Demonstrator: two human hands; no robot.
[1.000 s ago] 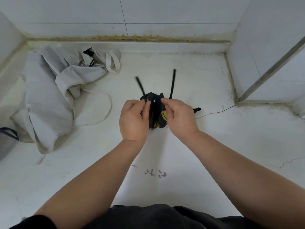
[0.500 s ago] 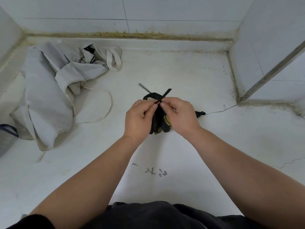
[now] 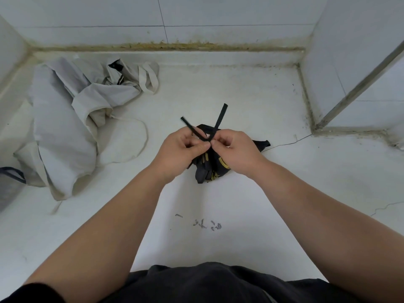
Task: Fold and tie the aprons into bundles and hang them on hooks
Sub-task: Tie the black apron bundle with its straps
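Bundle [image 3: 209, 169], black with yellow print, lies on the white surface [image 3: 251, 215] just under both hands. Left hand [image 3: 181, 152] and right hand [image 3: 236, 154] meet above it, fingers curled, each pinching one of the black straps [image 3: 220, 115] where they knot. The strap ends cross just beyond the fingertips. A grey apron [image 3: 65, 127] lies crumpled well left of the left hand.

A plain tiled back room or wash area: white wall tiles [image 3: 218, 12] on three sides, a grimy yellowed seam [image 3: 175, 45] along the cracked white bench [image 3: 240, 95], crumpled grey aprons [image 3: 63, 127] heaped left.
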